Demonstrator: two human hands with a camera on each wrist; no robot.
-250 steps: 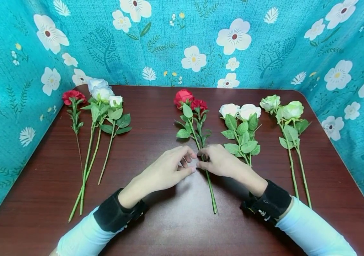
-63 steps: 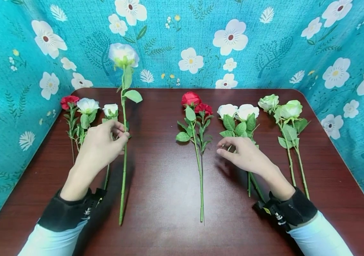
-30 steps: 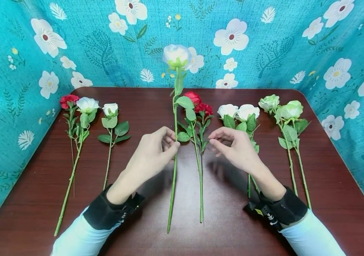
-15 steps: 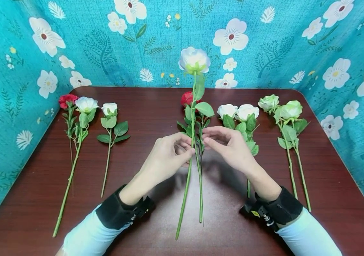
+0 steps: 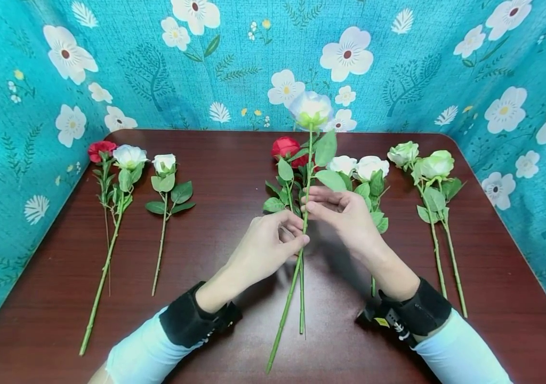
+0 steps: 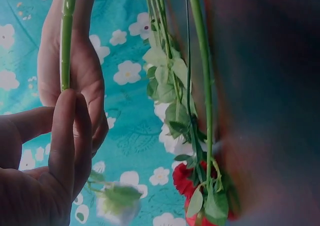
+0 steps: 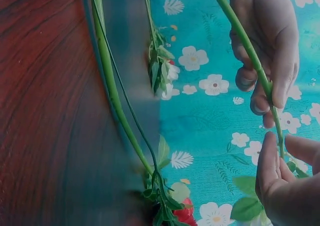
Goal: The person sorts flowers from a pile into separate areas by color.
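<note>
The left hand pinches the long green stem of the white artificial rose, held upright above the dark wooden worktop. The right hand, at its 2 o'clock, pinches the same stem higher up, likely steadying it. Two red roses lie beneath.

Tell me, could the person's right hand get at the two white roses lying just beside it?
Probably yes: the right hand sits right over the white roses, nothing between, but its fingers already pinch the raised white rose.

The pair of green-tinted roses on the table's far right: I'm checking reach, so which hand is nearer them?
Right. The right hand is nearer the green-tinted roses; the left hand lies farther left, pinching the white rose's stem.
</note>
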